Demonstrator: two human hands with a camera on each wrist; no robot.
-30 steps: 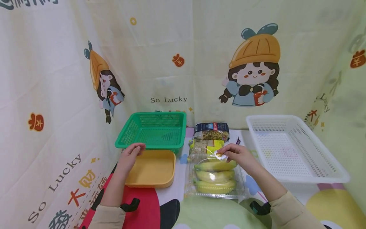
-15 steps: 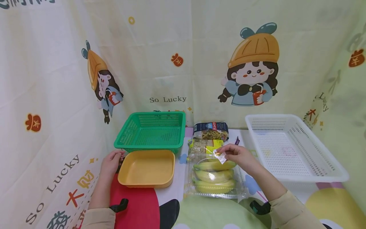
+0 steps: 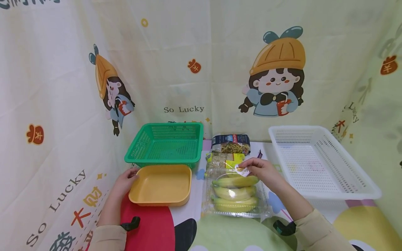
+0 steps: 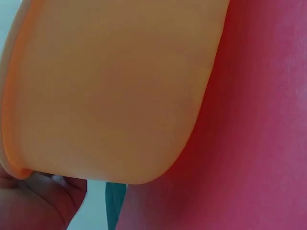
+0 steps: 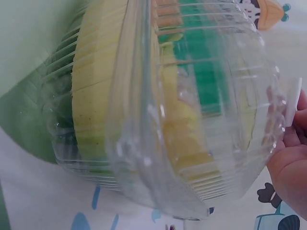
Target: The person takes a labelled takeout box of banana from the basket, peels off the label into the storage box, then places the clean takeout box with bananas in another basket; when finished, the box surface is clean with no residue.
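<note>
Small white packet (image 3: 242,170) with a dab of yellow on it, pinched between thumb and fingertips of the right hand (image 3: 260,170). Shows as a thin white edge in the right wrist view. Seen over the back right part of a clear plastic box (image 3: 233,214) with yellow bananas (image 3: 235,193) inside. Cannot tell about any touching between packet and box.

Left hand (image 3: 125,181) down by the left side of a yellow plastic tub (image 3: 163,190), with bent fingers near the back corner of the rim. Partly hidden behind the tub in the left wrist view. Cannot tell a real hold on the tub from just a touch.

Right behind the tub, a green plastic basket (image 3: 171,148) full of little holes. Behind the bananas, a yellow and see-through food bag (image 3: 224,159), and then a dark blue pasta bag (image 3: 231,143). Just right of the bags, a thin purple wrapper (image 3: 260,154). Farther right, a big white plastic basket (image 3: 309,170).

Underneath, a bright cloth (image 3: 232,233) with red, green and black shapes. At the back, a pale curtain (image 3: 176,83) with a printed girl (image 3: 276,94) in an orange hat.
</note>
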